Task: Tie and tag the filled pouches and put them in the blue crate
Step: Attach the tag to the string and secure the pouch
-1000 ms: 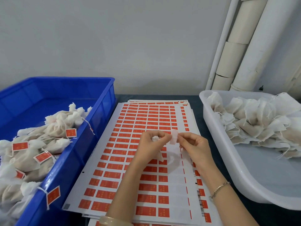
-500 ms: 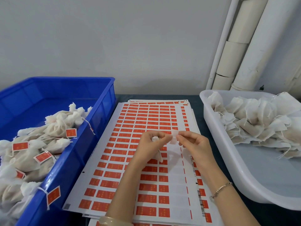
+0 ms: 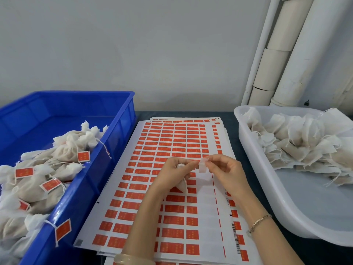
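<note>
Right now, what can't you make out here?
Head view only.
1. Pouch: mostly hidden by the left hand gripping it.
2. Tag pinched by the right hand: print too small to read.
3. Crate: cut off by the left and bottom edges.
4. Tub: cut off by the right edge.

One left hand (image 3: 172, 174), one right hand (image 3: 226, 174), one blue crate (image 3: 122, 131), one tub (image 3: 277, 188).

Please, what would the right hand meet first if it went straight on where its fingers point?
Probably the left hand, which holds the pouch, just beyond the tag the right hand pinches; depth unclear.
</note>
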Demonstrator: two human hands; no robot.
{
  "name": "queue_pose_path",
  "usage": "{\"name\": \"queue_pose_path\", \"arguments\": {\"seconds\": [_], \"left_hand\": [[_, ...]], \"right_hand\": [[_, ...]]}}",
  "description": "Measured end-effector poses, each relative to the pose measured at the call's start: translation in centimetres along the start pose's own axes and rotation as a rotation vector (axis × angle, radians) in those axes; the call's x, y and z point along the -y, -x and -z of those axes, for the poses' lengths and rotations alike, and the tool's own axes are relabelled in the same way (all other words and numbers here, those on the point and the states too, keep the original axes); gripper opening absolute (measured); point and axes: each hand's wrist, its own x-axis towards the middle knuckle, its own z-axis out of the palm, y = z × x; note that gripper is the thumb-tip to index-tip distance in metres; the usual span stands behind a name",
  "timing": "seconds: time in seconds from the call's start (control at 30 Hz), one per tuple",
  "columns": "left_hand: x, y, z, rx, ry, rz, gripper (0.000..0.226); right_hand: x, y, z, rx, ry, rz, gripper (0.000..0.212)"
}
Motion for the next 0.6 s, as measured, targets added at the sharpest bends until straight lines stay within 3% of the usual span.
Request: {"name": "queue_pose_path", "arguments": {"seconds": [0.43,0.6], "left_hand": [[0.0,-0.2,-0.1,-0.097,0.063,0.114,0.031],[0.0,-0.2,-0.2,-0.124,0.066,0.130,0.038]], "right_hand": [[0.6,0.9,-0.6,-0.109,0.231,0.363,0.018],[0.6,1.1,-0.6,-0.105,0.266,0.381,0.024]]}}
